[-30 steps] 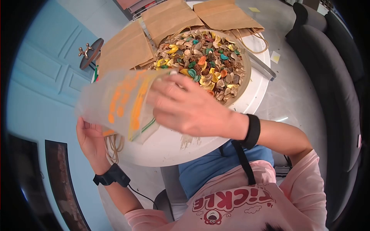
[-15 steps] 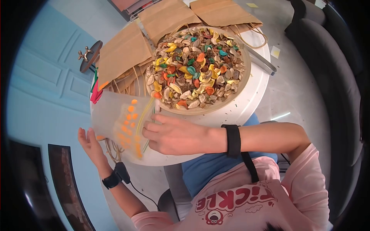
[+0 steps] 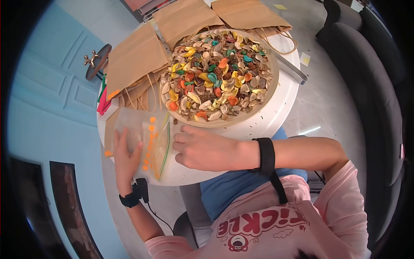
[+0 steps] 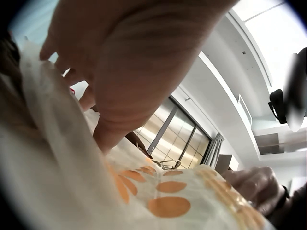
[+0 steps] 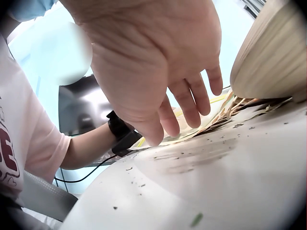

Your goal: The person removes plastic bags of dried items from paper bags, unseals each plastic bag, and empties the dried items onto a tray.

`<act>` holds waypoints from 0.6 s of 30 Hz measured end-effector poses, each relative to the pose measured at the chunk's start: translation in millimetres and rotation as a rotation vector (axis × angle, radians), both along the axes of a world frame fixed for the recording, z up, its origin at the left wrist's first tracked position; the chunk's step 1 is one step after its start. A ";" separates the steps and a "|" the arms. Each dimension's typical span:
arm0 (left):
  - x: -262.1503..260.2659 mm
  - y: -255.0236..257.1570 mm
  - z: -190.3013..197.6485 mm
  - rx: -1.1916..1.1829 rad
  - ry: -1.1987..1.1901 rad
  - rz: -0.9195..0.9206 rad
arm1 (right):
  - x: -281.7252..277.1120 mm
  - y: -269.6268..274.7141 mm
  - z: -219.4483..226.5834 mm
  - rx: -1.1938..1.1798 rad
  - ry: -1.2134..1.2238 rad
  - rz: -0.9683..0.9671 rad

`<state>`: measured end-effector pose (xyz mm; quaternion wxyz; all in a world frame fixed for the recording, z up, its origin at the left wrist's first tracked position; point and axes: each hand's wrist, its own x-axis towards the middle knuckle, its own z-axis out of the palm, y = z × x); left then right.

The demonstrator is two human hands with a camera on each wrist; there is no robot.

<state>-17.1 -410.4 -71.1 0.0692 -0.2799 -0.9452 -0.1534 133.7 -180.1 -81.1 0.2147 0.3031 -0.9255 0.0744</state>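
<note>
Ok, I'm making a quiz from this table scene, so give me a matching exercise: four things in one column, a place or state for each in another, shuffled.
Things:
1. zip bag
2. round tray
3. paper bags
4. left hand

Places or states:
A. lying flat beyond the tray
B. full of coloured dried petals
C. resting on the bag
D. clear with orange dots, at the table's near edge

Pairs: 1-D, 2-B, 3-A, 4-C

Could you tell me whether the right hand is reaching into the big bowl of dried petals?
No, the right hand rests on the white table beside the plastic bag, short of the bowl.
</note>
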 end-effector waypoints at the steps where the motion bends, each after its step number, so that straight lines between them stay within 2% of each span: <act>1: -3.6 -2.5 -2.3 0.017 -0.059 -0.030 | 0.3 1.6 -1.5 -0.011 -0.005 -0.003; 5: -8.4 -4.5 -3.9 0.001 -0.118 -0.065 | 0.2 3.9 -5.2 -0.022 -0.055 0.004; 9: -2.2 0.3 11.5 0.014 -0.182 -0.072 | 0.4 4.5 -8.0 -0.052 -0.047 0.009; 12: 3.4 6.5 24.1 0.071 -0.088 -0.057 | -0.2 2.6 -9.1 -0.055 -0.060 0.014; 18: -5.5 45.8 45.7 0.145 0.027 -0.147 | 0.4 2.4 -6.3 -0.058 -0.081 0.012</act>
